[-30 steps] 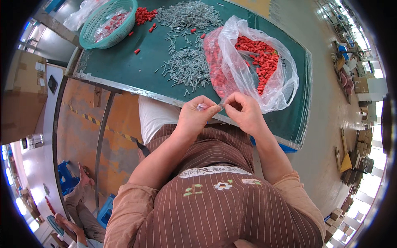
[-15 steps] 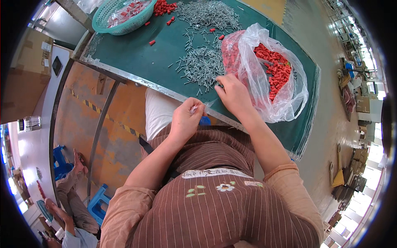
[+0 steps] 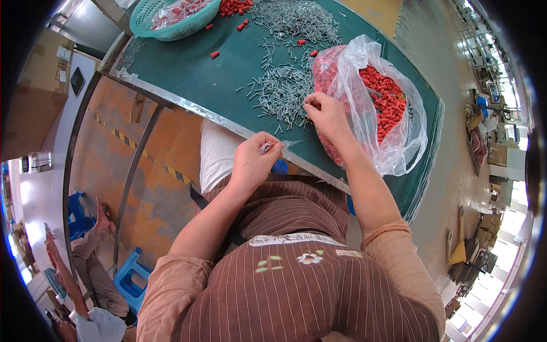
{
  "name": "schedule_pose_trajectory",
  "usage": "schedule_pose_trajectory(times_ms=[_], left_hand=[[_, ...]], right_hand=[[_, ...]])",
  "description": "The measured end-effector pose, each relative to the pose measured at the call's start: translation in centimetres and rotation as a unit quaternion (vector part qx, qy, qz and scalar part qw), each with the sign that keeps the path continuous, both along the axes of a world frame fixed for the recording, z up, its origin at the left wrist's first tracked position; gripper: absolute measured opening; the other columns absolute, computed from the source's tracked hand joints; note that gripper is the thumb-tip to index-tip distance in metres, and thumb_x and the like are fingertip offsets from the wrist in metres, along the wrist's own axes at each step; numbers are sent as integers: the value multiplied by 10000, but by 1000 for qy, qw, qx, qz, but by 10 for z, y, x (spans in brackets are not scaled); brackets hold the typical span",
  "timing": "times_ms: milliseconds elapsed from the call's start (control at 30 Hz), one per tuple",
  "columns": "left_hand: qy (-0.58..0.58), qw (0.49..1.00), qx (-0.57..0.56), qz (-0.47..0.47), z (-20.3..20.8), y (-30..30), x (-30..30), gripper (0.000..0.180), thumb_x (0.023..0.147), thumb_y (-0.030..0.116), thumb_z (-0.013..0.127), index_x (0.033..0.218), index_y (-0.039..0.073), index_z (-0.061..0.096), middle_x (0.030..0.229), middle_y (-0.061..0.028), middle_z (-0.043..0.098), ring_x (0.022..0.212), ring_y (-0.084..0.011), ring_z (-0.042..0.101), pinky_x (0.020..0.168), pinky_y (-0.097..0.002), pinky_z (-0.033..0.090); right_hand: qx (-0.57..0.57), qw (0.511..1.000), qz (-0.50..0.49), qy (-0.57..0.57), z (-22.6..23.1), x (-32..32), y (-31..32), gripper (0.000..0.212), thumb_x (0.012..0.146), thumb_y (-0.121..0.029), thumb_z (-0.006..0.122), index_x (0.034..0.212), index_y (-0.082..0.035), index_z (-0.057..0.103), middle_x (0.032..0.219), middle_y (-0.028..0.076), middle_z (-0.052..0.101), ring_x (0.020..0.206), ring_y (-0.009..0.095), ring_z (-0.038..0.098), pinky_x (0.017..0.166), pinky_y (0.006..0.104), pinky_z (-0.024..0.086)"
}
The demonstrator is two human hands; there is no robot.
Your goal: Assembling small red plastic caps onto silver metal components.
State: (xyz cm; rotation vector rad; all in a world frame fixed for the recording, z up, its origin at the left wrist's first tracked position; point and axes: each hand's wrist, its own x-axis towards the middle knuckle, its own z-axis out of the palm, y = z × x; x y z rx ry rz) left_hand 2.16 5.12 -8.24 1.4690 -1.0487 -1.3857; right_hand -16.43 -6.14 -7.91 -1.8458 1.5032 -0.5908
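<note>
And the right hand is at the metal pins, heaped just left of it, fingertips nearly together, any catch unclear; left hand pinches clear plastic. Picking, seemingly: a fine grip's called for.

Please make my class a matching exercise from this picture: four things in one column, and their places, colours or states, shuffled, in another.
Column one
1. left hand
2. right hand
3. perforated basket
4. large clear bag

Column two
A. at the right side of the nearer heap of metal pins
B. open, with many red cylindrical pieces inside
C. pale green, at the far left of the dark green tabletop
D. pinching a piece of clear plastic

Right pairs: 1-D, 2-A, 3-C, 4-B
</note>
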Motion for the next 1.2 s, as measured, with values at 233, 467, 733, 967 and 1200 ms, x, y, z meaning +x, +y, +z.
schedule_pose_trajectory(times_ms=[233,467,733,967,1200], left_hand=[[-6,1000,11,-14,1,-9,-7,139,854,138,638,872,0,641,707,-72,655,669,-104,608,629,-259,484],[-50,998,-10,-42,5,-17,-12,98,881,80,611,882,-18,605,727,-40,610,624,-92,587,550,-241,516],[-139,989,-24,-48,20,-34,-22,136,849,126,637,841,-8,615,695,-41,604,574,-94,566,476,-255,509],[-178,981,-36,-67,35,-44,-37,159,793,168,654,808,12,629,658,-42,613,560,-114,553,516,-284,482],[-149,983,11,-104,44,-49,-39,186,750,193,616,792,15,649,666,-60,647,616,-124,578,616,-283,470]], right_hand=[[194,944,-71,-256,13,-14,3,203,864,-123,618,984,41,617,883,105,664,783,142,638,650,272,505],[253,883,-103,-382,20,-25,11,126,884,-70,622,987,2,610,860,53,644,715,93,615,612,212,519],[239,890,-56,-383,48,-31,28,100,870,-41,629,958,7,633,823,34,638,690,84,604,605,207,504],[75,987,39,-138,71,-20,51,118,843,-76,618,934,-7,647,822,83,636,722,156,608,641,269,480],[-170,979,93,54,75,-16,61,94,808,-66,572,865,-43,643,850,171,600,795,372,596,690,443,474]])
